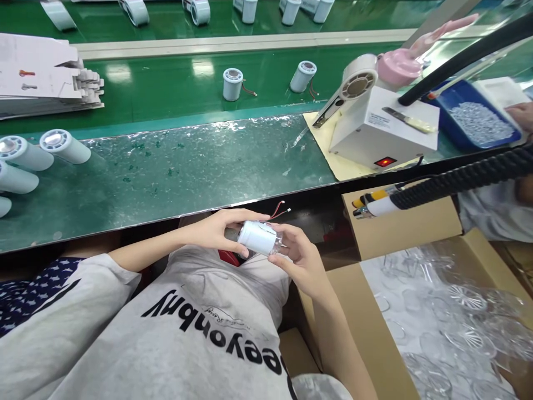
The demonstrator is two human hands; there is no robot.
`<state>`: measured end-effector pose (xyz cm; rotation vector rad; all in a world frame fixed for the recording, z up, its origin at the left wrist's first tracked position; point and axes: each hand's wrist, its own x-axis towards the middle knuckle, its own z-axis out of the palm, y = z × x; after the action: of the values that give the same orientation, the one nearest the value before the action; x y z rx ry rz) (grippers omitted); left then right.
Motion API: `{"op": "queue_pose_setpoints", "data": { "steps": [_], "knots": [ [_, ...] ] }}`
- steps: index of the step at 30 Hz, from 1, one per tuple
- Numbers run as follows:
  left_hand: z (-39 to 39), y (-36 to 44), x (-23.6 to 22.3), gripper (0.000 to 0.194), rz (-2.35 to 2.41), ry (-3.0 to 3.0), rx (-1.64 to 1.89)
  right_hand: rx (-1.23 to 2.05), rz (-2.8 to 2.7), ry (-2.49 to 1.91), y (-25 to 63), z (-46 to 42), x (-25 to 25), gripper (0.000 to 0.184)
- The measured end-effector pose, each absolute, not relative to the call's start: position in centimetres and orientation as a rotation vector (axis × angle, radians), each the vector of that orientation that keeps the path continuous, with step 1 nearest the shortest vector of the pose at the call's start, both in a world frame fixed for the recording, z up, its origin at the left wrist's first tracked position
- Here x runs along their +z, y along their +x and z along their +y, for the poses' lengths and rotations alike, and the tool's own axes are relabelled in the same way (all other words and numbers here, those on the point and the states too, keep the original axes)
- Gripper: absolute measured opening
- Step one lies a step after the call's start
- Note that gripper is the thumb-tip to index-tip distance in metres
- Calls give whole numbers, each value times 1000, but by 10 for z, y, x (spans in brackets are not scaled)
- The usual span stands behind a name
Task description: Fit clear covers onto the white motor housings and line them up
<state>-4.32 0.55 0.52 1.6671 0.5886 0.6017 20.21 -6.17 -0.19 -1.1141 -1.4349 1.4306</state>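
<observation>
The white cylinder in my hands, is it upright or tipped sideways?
Tipped sideways: the white cylinder stretches across from the left hand to the right hand, its clear end toward the right fingers.

Looks pale blue on the held cylinder point(257, 238), clear at its cap point(278, 243), red and dark on its wires point(276, 210). Repeats that on the cylinders point(231, 89) over the green belt point(158, 83). Runs dark green across the desk point(187, 166). Shows white on the machine point(362, 133), glows red at its switch point(385, 161). Turns pale yellow on the sheet point(325, 151), blue on the tray point(517, 136), brown on the carton point(366, 328), black on the hose point(458, 180). Prints black over off-white on the shirt point(137, 344), white-starred navy on the cloth point(33, 289).
</observation>
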Motion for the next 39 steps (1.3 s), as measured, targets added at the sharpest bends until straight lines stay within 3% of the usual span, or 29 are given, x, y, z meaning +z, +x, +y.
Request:
{"op": "queue_pose_setpoints", "data": {
  "steps": [8,12,19,27,39],
  "knots": [
    [2,-44,12,77,589,1498,561,1547,-1283,-1130,199,-62,0,49],
    [14,-28,-3,85,617,1217,578,1449,-1154,-1136,197,-61,-22,55],
    [57,70,-27,81,649,955,566,1118,-683,-1167,219,-61,-74,65],
    [86,152,-38,76,564,1015,501,917,-532,-1120,261,-43,-94,73],
    [98,152,-32,74,574,1080,492,978,-544,-1006,273,-25,-109,69]
  ]
}}
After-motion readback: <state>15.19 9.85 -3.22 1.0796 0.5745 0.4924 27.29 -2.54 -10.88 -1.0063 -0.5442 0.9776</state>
